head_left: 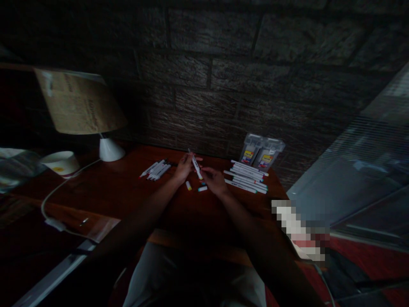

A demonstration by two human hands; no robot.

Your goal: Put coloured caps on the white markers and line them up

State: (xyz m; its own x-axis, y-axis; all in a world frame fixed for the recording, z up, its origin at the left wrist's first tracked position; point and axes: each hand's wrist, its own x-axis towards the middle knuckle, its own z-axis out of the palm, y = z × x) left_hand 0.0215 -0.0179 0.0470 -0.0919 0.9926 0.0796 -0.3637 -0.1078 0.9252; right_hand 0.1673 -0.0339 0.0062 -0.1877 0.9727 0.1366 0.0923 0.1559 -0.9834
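Over the middle of the desk, my left hand (183, 169) is closed around a white marker (196, 165), which is held tilted with its lower end toward me. The fingers of my right hand (216, 181) are drawn together at that lower end, where a yellowish tip shows; the exact contact is too dark to make out. Just below the hands lie two short white marker caps, one yellow-ended cap (188, 186) and one teal-ended cap (202, 189). Several white markers (247, 175) lie in a row to the right, and another group of markers (155, 170) lies to the left.
Two clear plastic cases (263, 151) stand at the back right by the brick wall (204, 72). On the left are a lamp (110, 149), a white cup (62, 163) and a white cord (47, 198). A blurred-out object (300, 232) is at the desk's right edge.
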